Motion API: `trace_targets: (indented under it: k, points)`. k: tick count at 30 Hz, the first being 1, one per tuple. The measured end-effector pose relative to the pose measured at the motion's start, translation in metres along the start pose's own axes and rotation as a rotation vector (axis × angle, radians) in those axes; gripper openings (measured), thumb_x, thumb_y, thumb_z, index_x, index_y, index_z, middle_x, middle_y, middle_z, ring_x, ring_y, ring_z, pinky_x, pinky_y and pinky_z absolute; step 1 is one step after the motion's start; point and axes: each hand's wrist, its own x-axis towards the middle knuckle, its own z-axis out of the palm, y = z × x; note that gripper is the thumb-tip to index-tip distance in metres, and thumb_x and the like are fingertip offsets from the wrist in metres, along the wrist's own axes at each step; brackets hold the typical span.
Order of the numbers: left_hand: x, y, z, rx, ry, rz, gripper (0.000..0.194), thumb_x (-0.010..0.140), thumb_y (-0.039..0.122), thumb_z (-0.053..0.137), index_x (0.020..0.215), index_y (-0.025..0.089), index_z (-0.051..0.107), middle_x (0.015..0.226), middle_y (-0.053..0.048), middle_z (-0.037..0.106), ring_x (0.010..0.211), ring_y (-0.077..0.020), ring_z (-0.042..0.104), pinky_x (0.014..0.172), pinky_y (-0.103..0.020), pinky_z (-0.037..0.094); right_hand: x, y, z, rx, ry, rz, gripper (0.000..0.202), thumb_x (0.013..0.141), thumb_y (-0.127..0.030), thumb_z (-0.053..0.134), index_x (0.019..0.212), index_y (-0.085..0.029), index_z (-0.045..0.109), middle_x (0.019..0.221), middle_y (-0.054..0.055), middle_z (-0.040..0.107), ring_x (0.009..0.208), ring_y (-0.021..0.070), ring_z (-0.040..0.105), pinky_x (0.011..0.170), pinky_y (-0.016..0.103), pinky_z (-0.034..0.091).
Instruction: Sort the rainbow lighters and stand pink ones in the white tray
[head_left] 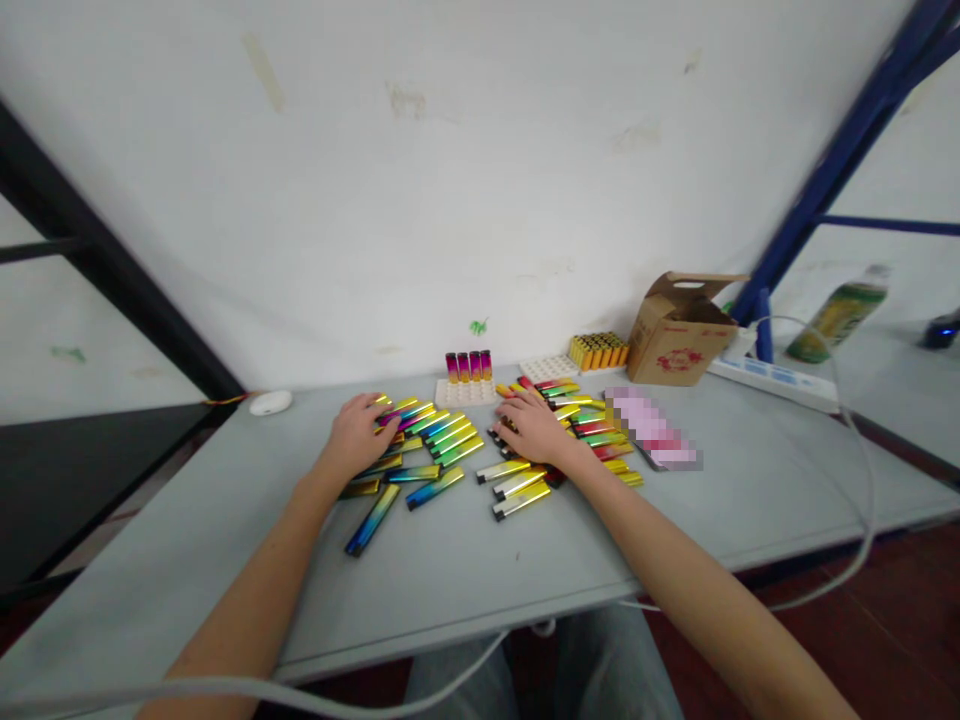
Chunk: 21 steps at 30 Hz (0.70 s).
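Note:
Shiny colored lighters lie in two loose piles on the grey table. My left hand (pixel 358 432) rests on the left pile of lighters (pixel 455 433), its thumb apart from its fingers, with a purple lighter beside the thumb. On the right pile of lighters (pixel 600 437) lies my right hand (pixel 536 425), fingers spread over several of them. Some lighters under both palms are hidden. Between and behind the hands, a white holed tray (pixel 465 393) holds several purple-and-yellow lighters (pixel 469 367) upright in its back row.
Against the wall stand another white holed tray (pixel 549 369), a tray packed with yellow lighters (pixel 598 351) and an open cardboard box (pixel 679 335). A blurred pink phone-like object (pixel 651 428), a power strip (pixel 776 382), a bottle (pixel 840 315) and a white cable (pixel 862 540) are at right; a white case (pixel 271 403) at left.

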Motion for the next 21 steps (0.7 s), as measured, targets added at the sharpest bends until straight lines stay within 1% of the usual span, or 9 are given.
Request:
trace_targets:
  k: [2, 4, 7, 10, 13, 17, 21]
  points:
    - [0.000, -0.004, -0.001, -0.006, 0.018, -0.042, 0.045, 0.083, 0.037, 0.037, 0.100, 0.012, 0.070, 0.113, -0.017, 0.064, 0.111, -0.0294, 0.055, 0.103, -0.044, 0.039, 0.000, 0.000, 0.001, -0.002, 0.005, 0.003, 0.036, 0.094, -0.040, 0.043, 0.109, -0.015, 0.064, 0.120, 0.012, 0.063, 0.127, 0.0230, 0.043, 0.114, 0.046, 0.018]
    - [0.001, -0.010, -0.002, -0.034, 0.023, -0.091, 0.046, 0.083, 0.028, 0.031, 0.102, 0.009, 0.068, 0.113, -0.018, 0.065, 0.109, -0.0277, 0.057, 0.102, -0.042, 0.040, 0.000, 0.000, 0.001, -0.002, 0.010, 0.007, 0.035, 0.094, -0.040, 0.043, 0.108, -0.016, 0.064, 0.120, 0.012, 0.063, 0.126, 0.0228, 0.044, 0.114, 0.047, 0.016]
    - [0.002, -0.017, 0.001, -0.080, 0.006, -0.115, 0.044, 0.079, 0.020, 0.030, 0.102, 0.010, 0.067, 0.110, -0.015, 0.067, 0.106, -0.0258, 0.059, 0.101, -0.041, 0.041, 0.000, 0.000, 0.001, 0.004, 0.007, 0.000, 0.034, 0.094, -0.040, 0.043, 0.107, -0.017, 0.065, 0.118, 0.011, 0.064, 0.125, 0.0226, 0.045, 0.114, 0.046, 0.018]
    - [0.001, -0.018, 0.007, -0.085, -0.008, -0.091, 0.041, 0.078, 0.021, 0.034, 0.099, 0.015, 0.068, 0.112, -0.012, 0.067, 0.108, -0.0257, 0.059, 0.102, -0.042, 0.041, 0.000, 0.000, 0.000, 0.004, 0.001, -0.008, 0.034, 0.094, -0.040, 0.043, 0.107, -0.017, 0.065, 0.117, 0.011, 0.064, 0.124, 0.0223, 0.046, 0.112, 0.045, 0.021]
    - [0.000, -0.016, 0.010, -0.045, -0.043, -0.054, 0.039, 0.078, 0.023, 0.037, 0.096, 0.017, 0.071, 0.116, -0.012, 0.067, 0.110, -0.0264, 0.058, 0.104, -0.045, 0.039, 0.000, 0.000, -0.001, -0.001, -0.004, -0.006, 0.035, 0.094, -0.040, 0.043, 0.108, -0.016, 0.064, 0.117, 0.011, 0.064, 0.123, 0.0223, 0.046, 0.112, 0.045, 0.022]
    - [-0.001, -0.016, 0.010, -0.013, -0.047, -0.066, 0.037, 0.075, 0.027, 0.043, 0.095, 0.018, 0.072, 0.116, -0.013, 0.067, 0.111, -0.0295, 0.058, 0.104, -0.047, 0.038, 0.000, 0.000, -0.001, 0.005, -0.010, -0.008, 0.035, 0.094, -0.040, 0.043, 0.108, -0.017, 0.064, 0.117, 0.011, 0.064, 0.123, 0.0229, 0.047, 0.112, 0.045, 0.022]
    - [0.000, -0.015, 0.007, -0.013, -0.043, -0.071, 0.035, 0.074, 0.029, 0.045, 0.091, 0.018, 0.074, 0.113, -0.013, 0.068, 0.110, -0.0298, 0.059, 0.103, -0.046, 0.040, 0.000, 0.000, -0.002, 0.009, -0.013, -0.001, 0.035, 0.094, -0.040, 0.043, 0.109, -0.017, 0.064, 0.118, 0.011, 0.064, 0.123, 0.0229, 0.047, 0.112, 0.045, 0.022]
